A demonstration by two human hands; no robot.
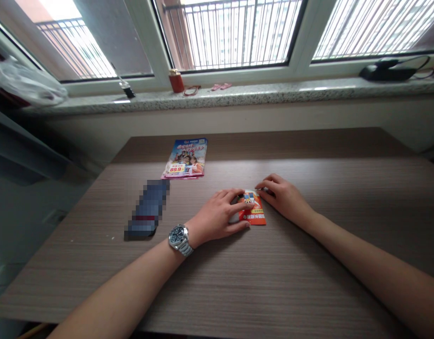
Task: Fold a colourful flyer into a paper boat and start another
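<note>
A small orange-red printed flyer (258, 217), seemingly folded, lies on the wooden table between my hands. My left hand (226, 214), with a silver watch (180, 239) on its wrist, rests across the flyer's left part. Its fingers are spread and press down on the paper, covering some of the print. Thumb and index finger of my right hand (278, 195) come together at the flyer's upper right corner, in a pinch on its edge. The remaining fingers of that hand are curled.
A stack of colourful flyers (187, 157) lies towards the table's far side. Left of my hands is a blurred-out dark flat object (147, 209). On the stone windowsill (259, 94) stand a red container (176, 81), a small dark bottle (127, 88) and a black device (386, 70).
</note>
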